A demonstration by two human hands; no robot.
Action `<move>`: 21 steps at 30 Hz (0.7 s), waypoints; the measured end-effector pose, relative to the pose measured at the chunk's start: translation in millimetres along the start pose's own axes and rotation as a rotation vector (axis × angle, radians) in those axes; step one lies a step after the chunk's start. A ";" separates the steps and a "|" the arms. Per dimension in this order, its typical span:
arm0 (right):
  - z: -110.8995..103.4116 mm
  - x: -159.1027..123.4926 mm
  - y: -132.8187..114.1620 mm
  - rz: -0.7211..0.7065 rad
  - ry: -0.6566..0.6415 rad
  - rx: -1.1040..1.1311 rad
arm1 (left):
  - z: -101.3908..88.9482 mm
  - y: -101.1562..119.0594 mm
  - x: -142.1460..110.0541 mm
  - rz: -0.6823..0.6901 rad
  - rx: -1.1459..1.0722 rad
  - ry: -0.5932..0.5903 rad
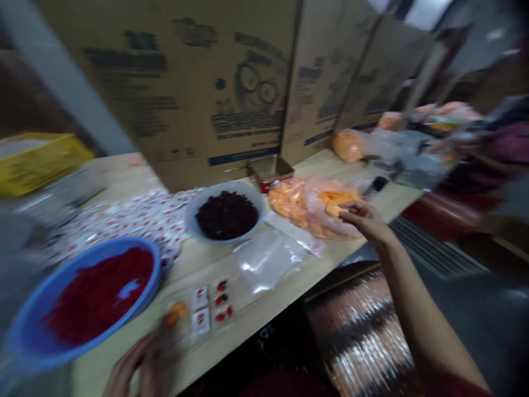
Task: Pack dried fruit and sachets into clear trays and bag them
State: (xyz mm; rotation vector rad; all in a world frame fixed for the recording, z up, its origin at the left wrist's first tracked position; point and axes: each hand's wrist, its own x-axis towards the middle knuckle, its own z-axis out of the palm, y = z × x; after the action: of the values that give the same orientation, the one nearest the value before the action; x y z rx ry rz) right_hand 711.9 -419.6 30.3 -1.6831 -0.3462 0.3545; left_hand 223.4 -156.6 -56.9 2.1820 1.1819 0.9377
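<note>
My right hand (366,220) reaches over an opened clear bag (314,193) of orange pieces, thumb and fingers pinched on one small orange piece (334,210). At the lower left, my left hand (138,364) is low over the table, its fingers smeared by motion. Just beyond its fingertips is a blurred orange item (176,313); whether the hand touches it I cannot tell. To the right of that, two small white printed packets (200,310) lie beside small red and black pieces (223,300). A flat clear plastic bag (268,259) rests between my hands.
A blue basin (155,270) holds red pieces; a whitish bowl (258,207) holds dark ones. Many printed packets (119,220) spread behind. A tin (270,171) stands before tall cardboard boxes (185,99). A yellow crate (41,160) is left; another person (504,143) is far right.
</note>
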 end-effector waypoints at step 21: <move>348.0 -199.7 88.0 -0.332 -0.690 -0.033 | -19.1 -13.5 31.0 -0.233 -0.353 -0.196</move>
State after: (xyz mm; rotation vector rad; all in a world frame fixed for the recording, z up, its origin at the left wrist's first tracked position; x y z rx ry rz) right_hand 385.9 -204.2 -96.6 -1.4580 -1.1293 0.6765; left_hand 214.1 -121.5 -43.3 1.7692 1.0577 0.7497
